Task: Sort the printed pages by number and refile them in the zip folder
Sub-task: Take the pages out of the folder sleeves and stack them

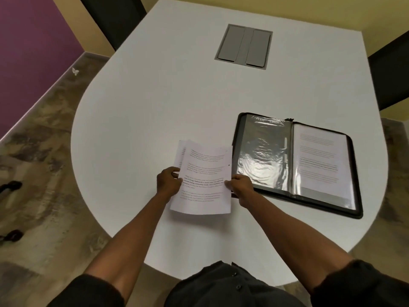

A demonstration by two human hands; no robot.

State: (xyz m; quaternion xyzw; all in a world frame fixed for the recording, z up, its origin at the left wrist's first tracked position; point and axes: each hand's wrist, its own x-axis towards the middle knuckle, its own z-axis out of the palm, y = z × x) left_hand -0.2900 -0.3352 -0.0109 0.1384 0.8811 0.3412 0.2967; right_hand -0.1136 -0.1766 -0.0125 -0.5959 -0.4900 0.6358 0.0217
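I hold a small stack of printed pages (204, 173) above the white table (143, 107). My left hand (168, 181) grips the stack's left edge, with the pages behind fanned out to the upper left. My right hand (241, 187) pinches the front page's right edge. Just to the right lies the black zip folder (296, 162), open flat. Its left side shows an empty, shiny plastic sleeve (263, 156). A printed page (321, 160) sits in the sleeve on its right side.
A grey cable hatch (243, 46) is set into the table's far middle. Dark chairs stand at the far left (110, 16) and far right (391, 78). The table's curved edge runs close to my body, with patterned floor to the left.
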